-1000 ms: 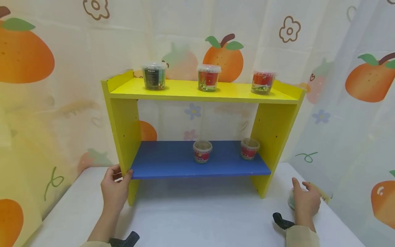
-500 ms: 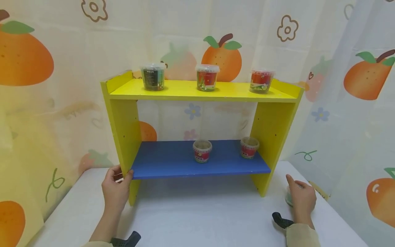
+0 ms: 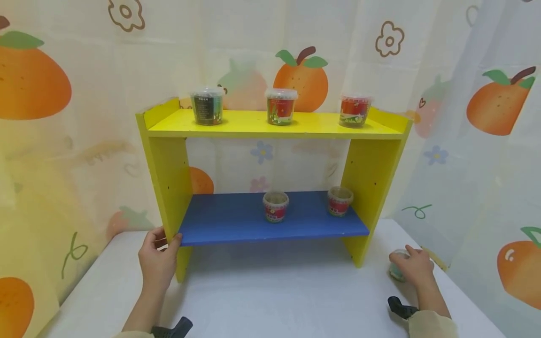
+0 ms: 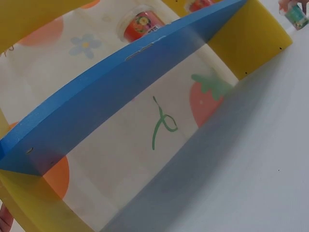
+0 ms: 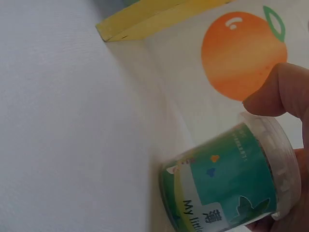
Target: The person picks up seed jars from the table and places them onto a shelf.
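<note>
My left hand grips the left side panel of a yellow and blue shelf unit, thumb at the front by the blue board and fingers round the outer side. On the white table to the right, my right hand holds a small clear plastic cup by its lidded rim from above. Its green label shows in the right wrist view, with the thumb at the lid's edge and fingers on the far side. The cup's base appears to touch the table.
Three lidded cups, one dark-labelled and two red-labelled, stand on the yellow top board. On the blue board are two smaller red-labelled cups, one central and one right. A fruit-print curtain hangs behind.
My right hand has come down over the green-labelled cup, its raised fingers closing round the rim. The left hand keeps its grip on the shelf unit. The head view has shifted slightly.
</note>
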